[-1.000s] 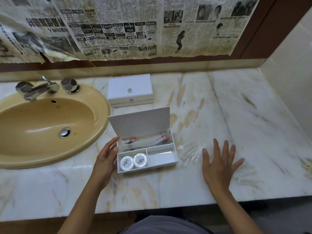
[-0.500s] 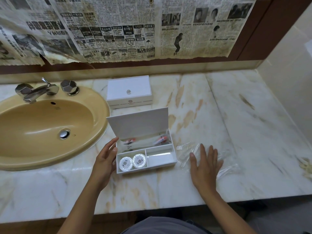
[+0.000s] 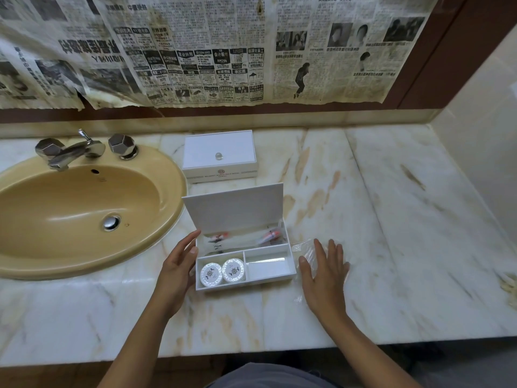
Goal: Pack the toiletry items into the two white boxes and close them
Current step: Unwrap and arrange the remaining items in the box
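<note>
An open white box stands on the marble counter with its lid raised. Its back compartment holds clear packets with orange tips. Two round white soaps lie in the front left compartment; the front right one looks bare. My left hand rests with straight fingers against the box's left wall. My right hand lies flat on clear plastic packets just right of the box. A second white box, lid down, sits behind.
A tan sink with a chrome tap takes up the left of the counter. Newspaper covers the wall behind. A small crumpled scrap lies at the far right. The counter's front edge runs just below my wrists.
My right hand has slid left across the counter, dragging the clear packets up beside the box. My left hand has stayed at the box's left wall.
</note>
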`<move>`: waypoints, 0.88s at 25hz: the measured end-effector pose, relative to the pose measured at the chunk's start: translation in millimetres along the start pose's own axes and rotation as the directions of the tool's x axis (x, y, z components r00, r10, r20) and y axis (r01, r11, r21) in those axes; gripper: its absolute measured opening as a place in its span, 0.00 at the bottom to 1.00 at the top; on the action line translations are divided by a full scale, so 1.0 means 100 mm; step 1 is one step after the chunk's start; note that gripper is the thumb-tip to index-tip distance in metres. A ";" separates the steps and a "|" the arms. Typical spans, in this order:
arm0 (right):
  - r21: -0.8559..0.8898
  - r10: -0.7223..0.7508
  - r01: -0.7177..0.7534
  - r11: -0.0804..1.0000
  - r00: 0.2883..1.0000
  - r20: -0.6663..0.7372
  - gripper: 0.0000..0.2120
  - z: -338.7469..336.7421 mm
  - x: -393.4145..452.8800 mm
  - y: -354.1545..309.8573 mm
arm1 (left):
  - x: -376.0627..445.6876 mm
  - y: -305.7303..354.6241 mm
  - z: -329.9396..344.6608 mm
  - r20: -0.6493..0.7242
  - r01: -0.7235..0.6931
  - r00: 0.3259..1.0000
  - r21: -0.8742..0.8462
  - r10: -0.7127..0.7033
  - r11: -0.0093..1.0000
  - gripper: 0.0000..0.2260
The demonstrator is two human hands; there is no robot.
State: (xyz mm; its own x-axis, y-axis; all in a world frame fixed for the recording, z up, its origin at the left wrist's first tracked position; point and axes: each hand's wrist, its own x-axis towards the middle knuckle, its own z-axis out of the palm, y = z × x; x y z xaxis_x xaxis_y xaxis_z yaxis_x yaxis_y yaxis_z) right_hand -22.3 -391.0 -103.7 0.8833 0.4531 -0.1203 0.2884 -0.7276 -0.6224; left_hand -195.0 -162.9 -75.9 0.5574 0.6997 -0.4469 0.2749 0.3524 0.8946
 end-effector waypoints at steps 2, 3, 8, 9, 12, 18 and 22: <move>0.053 -0.045 0.046 0.998 0.999 -0.009 0.24 0.02 0.00 -0.05 | 0.01 -0.02 -0.02 0.001 -0.003 1.000 0.008 0.003 1.000 0.15; 0.050 -0.064 0.066 0.997 0.997 -0.042 0.22 0.01 0.01 -0.06 | 0.02 -0.02 -0.02 0.002 -0.002 1.000 0.013 0.002 1.000 0.15; -0.141 -0.192 0.179 0.974 0.978 -0.083 0.16 -0.09 0.16 -0.02 | 0.02 -0.03 -0.03 0.013 -0.009 1.000 0.011 0.008 1.000 0.15; -0.179 -0.210 0.203 0.963 0.977 -0.021 0.17 -0.12 0.19 -0.02 | 0.02 -0.03 -0.03 0.014 -0.009 1.000 0.007 0.009 1.000 0.15; -0.287 -0.198 0.247 0.926 0.962 0.187 0.20 -0.15 0.25 -0.03 | 0.00 -0.01 -0.01 0.009 0.000 1.000 0.007 0.000 1.000 0.15; -0.266 -0.293 0.286 0.921 0.956 0.010 0.08 -0.23 0.32 -0.07 | -0.04 0.02 0.01 0.003 -0.008 1.000 -0.011 0.008 1.000 0.15; -0.253 -0.299 0.272 0.928 0.951 -0.074 0.06 -0.36 0.34 -0.18 | -0.06 0.04 0.03 -0.001 -0.001 1.000 -0.006 0.001 1.000 0.15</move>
State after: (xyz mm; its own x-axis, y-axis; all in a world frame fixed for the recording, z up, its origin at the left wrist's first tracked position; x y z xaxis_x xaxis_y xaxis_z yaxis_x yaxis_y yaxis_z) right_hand 15.6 -381.2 -69.0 0.7817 0.6101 0.1292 0.6015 -0.6827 -0.4150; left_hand -195.1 -167.6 -69.2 0.5564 0.7007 -0.4465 0.2697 0.3559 0.8948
